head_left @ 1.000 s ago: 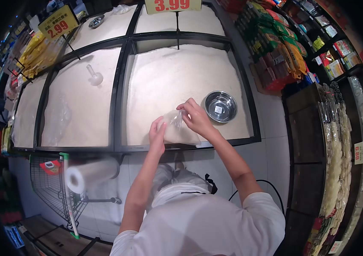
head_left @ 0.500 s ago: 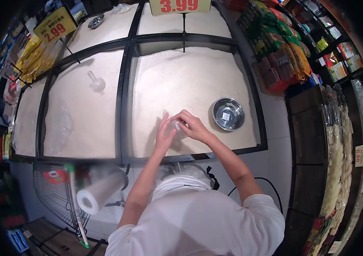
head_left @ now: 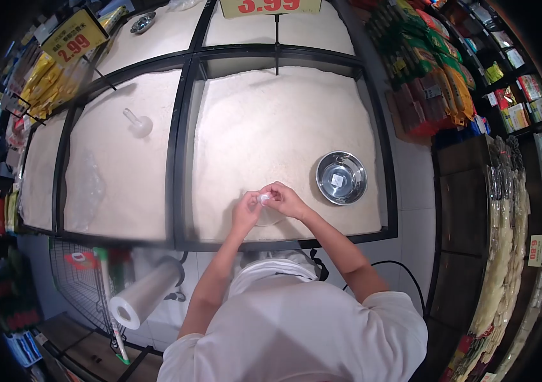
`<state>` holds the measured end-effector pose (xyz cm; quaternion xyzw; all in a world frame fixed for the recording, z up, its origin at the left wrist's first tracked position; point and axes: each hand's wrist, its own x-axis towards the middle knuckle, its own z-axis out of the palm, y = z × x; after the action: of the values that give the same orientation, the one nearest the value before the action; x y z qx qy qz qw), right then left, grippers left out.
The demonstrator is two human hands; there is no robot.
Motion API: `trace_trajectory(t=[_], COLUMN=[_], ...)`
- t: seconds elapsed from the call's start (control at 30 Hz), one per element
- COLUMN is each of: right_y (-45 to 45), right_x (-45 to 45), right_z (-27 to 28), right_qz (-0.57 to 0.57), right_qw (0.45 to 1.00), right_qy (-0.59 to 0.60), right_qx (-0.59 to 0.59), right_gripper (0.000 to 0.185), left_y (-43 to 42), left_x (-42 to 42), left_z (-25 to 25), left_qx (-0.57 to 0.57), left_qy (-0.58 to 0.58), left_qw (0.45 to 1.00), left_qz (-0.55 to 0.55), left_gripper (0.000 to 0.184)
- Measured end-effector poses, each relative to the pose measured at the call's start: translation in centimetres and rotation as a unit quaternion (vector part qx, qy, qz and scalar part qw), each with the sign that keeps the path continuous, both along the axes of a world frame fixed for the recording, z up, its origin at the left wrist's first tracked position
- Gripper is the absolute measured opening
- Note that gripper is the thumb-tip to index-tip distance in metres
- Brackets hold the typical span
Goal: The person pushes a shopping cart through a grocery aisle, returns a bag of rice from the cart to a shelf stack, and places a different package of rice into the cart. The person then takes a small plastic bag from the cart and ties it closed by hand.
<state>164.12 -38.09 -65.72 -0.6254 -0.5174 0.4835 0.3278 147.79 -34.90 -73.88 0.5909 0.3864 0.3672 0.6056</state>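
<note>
Both hands meet over the near part of a bin of white grain (head_left: 283,121). My left hand (head_left: 246,210) is closed on the gathered top of a clear plastic bag (head_left: 272,219). From the other side my right hand (head_left: 283,200) pinches the same bunched plastic, its fingertips close to those of my left hand. The bag's lower part hangs below the fingers and is hard to see against the grain. A shiny metal bowl (head_left: 341,178) rests on the grain to the right of my hands.
A clear scoop (head_left: 137,123) lies in the left bin. Black dividers (head_left: 180,146) separate the bins. Price signs (head_left: 75,39) stand above them. A plastic bag roll (head_left: 147,293) and a wire cart (head_left: 80,274) are at the lower left. Packaged goods (head_left: 433,70) line the right.
My hands have come closer together, and the bag's top, spread wider earlier, is now bunched between my fingers. The view has shifted a little.
</note>
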Motion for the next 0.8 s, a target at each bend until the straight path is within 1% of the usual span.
trace_trajectory(t=[0.07,0.1,0.2,0.33,0.43,0.53,0.63,0.7,0.73,0.8], right_y=[-0.4,-0.5,-0.4,-0.3,-0.5,-0.7,-1.0,-1.1,-1.2,-1.3], right_x=[-0.2,-0.3,-0.3,-0.8,-1.9,-2.2,-1.9,-1.1,-0.6,-0.2], right_z=[-1.0,-1.0,-1.2,-1.6,-1.4,-2.3,-3.5,-4.5,-4.9,-4.0], right_qz=[-0.018,-0.015,-0.022,-0.035,-0.052,-0.067,-0.094,-0.081,-0.075,-0.080], right_qw=[0.999,0.997,0.997,0.990,0.976,0.962,0.964,0.985,0.992,0.996], right_qy=[-0.045,-0.080,-0.072,-0.140,-0.203,-0.238,-0.225,-0.142,-0.100,0.013], right_qx=[-0.015,0.000,0.004,0.001,0.055,0.114,0.103,0.055,0.031,0.021], right_gripper=[0.021,0.018,0.019,0.017,0.017,0.018,0.017,0.016,0.016,0.018], left_y=[-1.1,-1.4,-1.4,-1.5,-1.4,-1.5,-1.2,-1.0,-1.0,-0.9], left_x=[0.3,0.2,0.4,0.6,0.6,0.5,0.2,-0.3,-0.4,-0.3], left_z=[-1.6,-1.0,0.1,-0.6,-1.2,-0.8,-0.2,-0.3,-0.5,-0.9], left_qx=[-0.013,-0.027,-0.058,-0.069,-0.064,-0.054,-0.088,-0.130,-0.149,-0.185], left_qy=[-0.008,0.005,0.029,0.026,0.037,0.041,0.029,0.038,0.000,-0.077], left_qw=[1.000,1.000,0.998,0.997,0.997,0.997,0.995,0.991,0.989,0.980], left_qz=[0.017,0.014,0.011,0.009,0.009,0.023,0.021,0.000,0.000,0.001], left_gripper=[0.021,0.020,0.019,0.020,0.019,0.019,0.022,0.026,0.028,0.032])
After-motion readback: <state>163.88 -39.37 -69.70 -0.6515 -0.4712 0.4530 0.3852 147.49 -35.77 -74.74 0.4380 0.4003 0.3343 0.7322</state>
